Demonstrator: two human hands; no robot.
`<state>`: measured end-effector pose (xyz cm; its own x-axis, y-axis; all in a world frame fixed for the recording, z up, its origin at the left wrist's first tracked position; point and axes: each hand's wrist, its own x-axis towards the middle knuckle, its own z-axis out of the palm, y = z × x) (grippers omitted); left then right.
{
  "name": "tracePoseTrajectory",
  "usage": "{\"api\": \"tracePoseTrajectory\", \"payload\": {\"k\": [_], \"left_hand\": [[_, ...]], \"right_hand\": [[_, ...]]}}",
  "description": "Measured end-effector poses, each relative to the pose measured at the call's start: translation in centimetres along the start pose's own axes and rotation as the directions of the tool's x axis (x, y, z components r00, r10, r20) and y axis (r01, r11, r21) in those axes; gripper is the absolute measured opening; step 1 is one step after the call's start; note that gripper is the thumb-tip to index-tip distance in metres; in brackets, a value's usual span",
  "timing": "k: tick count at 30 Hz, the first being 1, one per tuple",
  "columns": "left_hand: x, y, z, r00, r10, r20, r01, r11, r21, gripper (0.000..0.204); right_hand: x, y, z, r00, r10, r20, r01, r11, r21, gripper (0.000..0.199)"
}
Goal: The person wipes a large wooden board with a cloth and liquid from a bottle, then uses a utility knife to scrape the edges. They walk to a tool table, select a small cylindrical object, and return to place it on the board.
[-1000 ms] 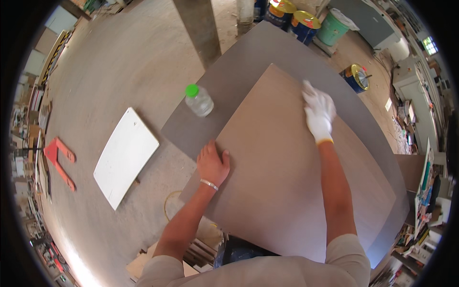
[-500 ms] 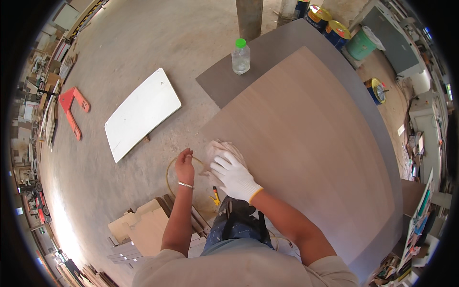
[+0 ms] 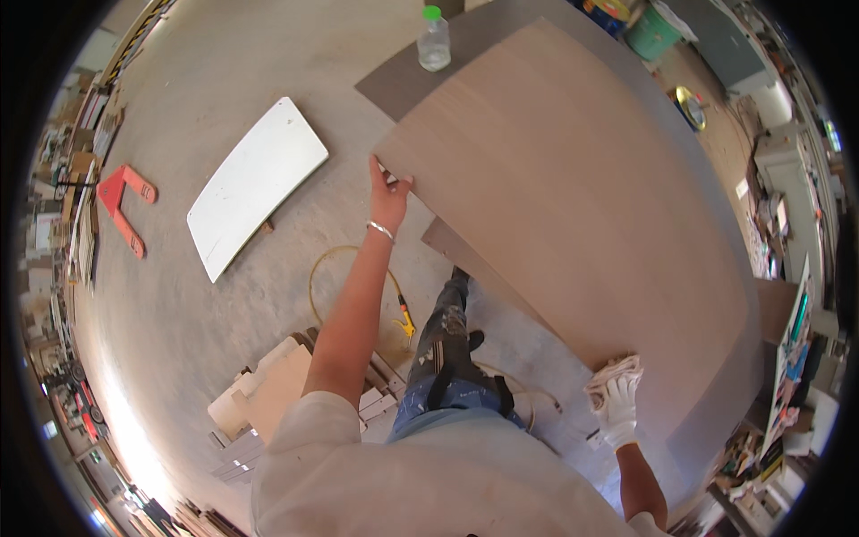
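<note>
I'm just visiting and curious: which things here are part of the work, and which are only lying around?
In use:
left hand gripping the brown panel at its corner
gloved right hand with a rag at the panel's near edge

Lying about:
water bottle
white board
yellow hose
red pallet jack

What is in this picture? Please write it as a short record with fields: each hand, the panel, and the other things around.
left hand: bare left hand, with a bracelet, grips the near left corner of the brown panel
right hand: gloved right hand holds a crumpled cloth at the near right edge of the panel
panel: large brown panel lying on a wider grey sheet
on the grey sheet: clear plastic bottle with green cap, upright
floor: white board, red pallet jack, yellow hose
</note>
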<state>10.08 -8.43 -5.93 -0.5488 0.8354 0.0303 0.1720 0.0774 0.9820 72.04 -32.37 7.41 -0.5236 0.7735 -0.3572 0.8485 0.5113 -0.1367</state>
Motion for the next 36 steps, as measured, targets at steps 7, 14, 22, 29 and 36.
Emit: {"api": "tracePoseTrajectory", "payload": {"k": [7,14,22,29,36], "left_hand": [[-0.4,4.2,0.6,0.931,-0.324,0.17,0.316,0.946,0.073,0.099],[2.6,0.8,-2.0,0.929,-0.273,0.25,0.2,0.938,0.282,0.096],[0.9,3.4,3.5,0.996,-0.075,0.052,-0.029,0.283,0.959,0.07],[-10.9,6.6,7.8,0.8,-0.062,0.596,-0.557,0.289,0.778,0.067],[-19.9,6.7,6.7,0.701,0.03,0.712,-0.696,0.246,0.675,0.075]], "right_hand": [[-2.7,-4.5,9.0,0.857,0.388,-0.34,-0.413,0.911,-0.001,0.05],[16.4,-14.5,-3.5,0.75,0.46,-0.475,-0.274,0.87,0.409,0.039],[26.0,-15.6,-4.3,0.694,0.166,-0.701,0.251,0.856,0.451,0.031],[5.6,-6.8,-2.0,0.603,0.522,-0.603,-0.29,0.848,0.444,0.027],[-5.8,-2.5,4.0,0.548,0.747,-0.376,-0.609,0.665,0.434,0.022]]}}
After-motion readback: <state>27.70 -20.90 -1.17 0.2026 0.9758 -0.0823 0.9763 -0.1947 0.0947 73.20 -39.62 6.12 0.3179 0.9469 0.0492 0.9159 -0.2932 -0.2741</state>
